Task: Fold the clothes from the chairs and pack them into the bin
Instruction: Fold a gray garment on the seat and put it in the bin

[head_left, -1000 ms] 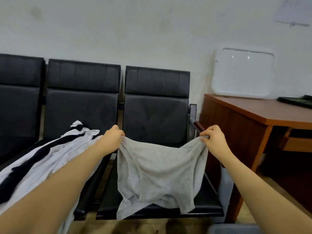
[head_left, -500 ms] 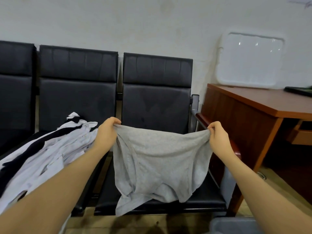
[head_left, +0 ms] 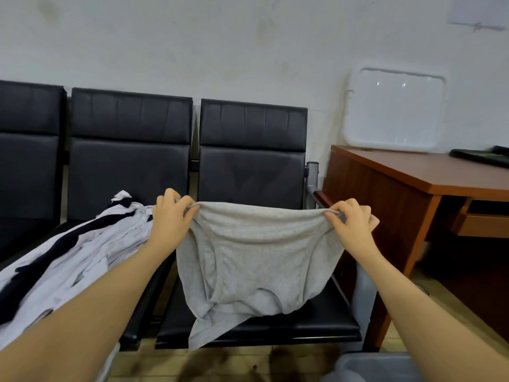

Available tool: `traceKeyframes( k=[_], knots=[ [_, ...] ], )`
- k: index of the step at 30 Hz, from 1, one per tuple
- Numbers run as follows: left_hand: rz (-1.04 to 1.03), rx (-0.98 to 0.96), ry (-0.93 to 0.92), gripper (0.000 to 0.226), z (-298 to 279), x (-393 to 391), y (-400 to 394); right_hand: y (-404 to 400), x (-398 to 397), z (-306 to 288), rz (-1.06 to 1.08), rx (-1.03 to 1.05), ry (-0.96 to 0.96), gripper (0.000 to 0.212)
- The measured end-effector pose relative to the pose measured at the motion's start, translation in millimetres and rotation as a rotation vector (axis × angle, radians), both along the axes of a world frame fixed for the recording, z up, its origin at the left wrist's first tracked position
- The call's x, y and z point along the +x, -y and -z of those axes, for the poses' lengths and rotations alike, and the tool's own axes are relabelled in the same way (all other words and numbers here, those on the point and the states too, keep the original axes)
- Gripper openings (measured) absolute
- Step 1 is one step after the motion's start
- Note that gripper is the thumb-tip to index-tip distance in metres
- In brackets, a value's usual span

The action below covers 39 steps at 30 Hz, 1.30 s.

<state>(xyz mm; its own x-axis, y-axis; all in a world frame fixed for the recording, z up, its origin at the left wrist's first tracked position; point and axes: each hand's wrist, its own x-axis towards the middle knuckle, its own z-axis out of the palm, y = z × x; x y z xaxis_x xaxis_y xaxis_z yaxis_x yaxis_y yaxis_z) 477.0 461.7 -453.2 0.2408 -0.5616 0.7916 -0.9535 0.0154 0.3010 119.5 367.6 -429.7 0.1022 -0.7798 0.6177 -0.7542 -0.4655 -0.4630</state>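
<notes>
Behind, black chairs (head_left: 248, 166) against white wall (head_left: 192, 45), wooden desk (head_left: 413, 175) beside.

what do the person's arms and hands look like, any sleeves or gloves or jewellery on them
Both arms are bare along all that shows, with no sleeve in view. The left hand and the right hand wear no gloves. No rings, watch or bracelet show on the fingers or wrists, and no markings either. Nails look short and plain.
</notes>
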Motion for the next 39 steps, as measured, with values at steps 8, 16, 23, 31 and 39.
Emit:
traceKeyframes(
  k=[8,16,23,31,39],
  knots=[
    [-0.065,-0.250,-0.017,0.014,-60,-34,-39,-54,-7,-57,-0.195,-0.136,0.359,0.011],
    [0.088,-0.320,-0.063,0.019,-109,-53,-79,-89,-14,-111,-0.097,-0.383,0.309,0.017],
    [0.017,-0.324,-0.020,0.017,-121,-52,-91,-89,-19,-121,0.015,-0.382,0.224,0.016],
    [-0.013,-0.158,-0.174,0.012,-38,-35,-53,-54,-17,-44,-0.011,-0.159,0.040,0.015],
    [-0.056,0.073,-0.295,0.014,50,-17,10,18,10,37,0.041,0.098,-0.005,0.008]
  ],
)
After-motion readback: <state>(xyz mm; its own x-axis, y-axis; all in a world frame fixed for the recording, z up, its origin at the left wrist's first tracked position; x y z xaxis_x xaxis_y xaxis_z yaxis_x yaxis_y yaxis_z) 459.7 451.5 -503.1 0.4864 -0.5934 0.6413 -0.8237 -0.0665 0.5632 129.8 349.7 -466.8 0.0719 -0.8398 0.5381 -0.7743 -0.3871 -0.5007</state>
